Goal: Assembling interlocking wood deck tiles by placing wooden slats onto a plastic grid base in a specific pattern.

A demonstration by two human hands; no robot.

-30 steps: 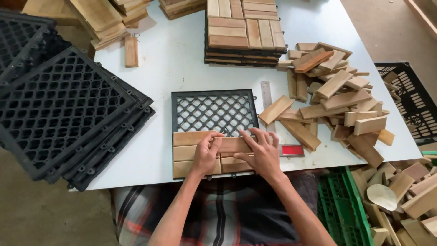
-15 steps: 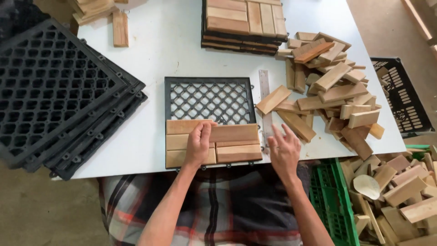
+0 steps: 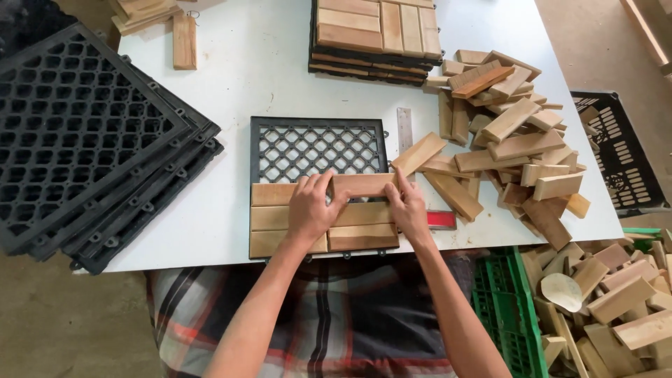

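We've got both hands on one slat point(image 3: 364, 185), L hand point(image 3: 310, 208) & R hand point(image 3: 408, 208), fingers pinching its ends. Slat lies across black grid point(image 3: 318, 148), just above slats already laid, on white tabletop point(image 3: 266, 77). Loose slat pile point(image 3: 511, 140) to R.

Grid base point(image 3: 318, 148) lies at frame centre on the table point(image 3: 266, 84). Stacked grids point(image 3: 84, 133) lie at left, loose slats point(image 3: 511, 140) at right, finished tiles point(image 3: 378, 31) at top centre.
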